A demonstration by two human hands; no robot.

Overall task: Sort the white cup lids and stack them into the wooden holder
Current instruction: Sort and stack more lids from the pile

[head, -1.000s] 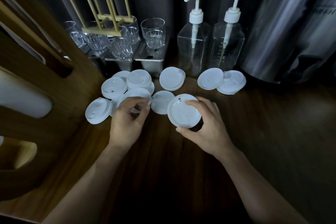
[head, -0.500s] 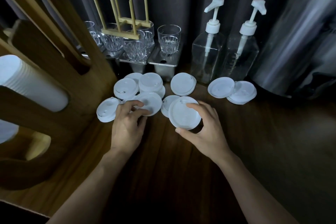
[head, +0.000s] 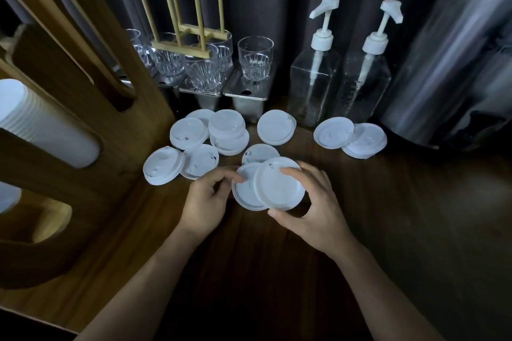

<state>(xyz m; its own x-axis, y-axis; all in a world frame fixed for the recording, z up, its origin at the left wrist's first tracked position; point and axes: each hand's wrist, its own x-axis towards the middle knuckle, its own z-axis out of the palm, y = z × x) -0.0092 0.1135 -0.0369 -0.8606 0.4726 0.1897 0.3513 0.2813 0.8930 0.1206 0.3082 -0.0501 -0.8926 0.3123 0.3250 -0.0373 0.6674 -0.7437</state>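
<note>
Over the table, both hands pinch overlapping lids.

Both bare forearms are reaching in from the bottom. Left hand is curling, fingertips pinching a lid at its edge. Right hand is gripping another lid, thumb underneath, fingers spreading over top.

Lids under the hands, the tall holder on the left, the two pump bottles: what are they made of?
The round white cup lids look like thin matte plastic: moulded rims and sip holes. The tall brown slotted holder looks like wood with a smooth satin finish; grain lines show. The two square clear pump bottles could be glass or clear plastic; their white pump heads look like plastic.
</note>
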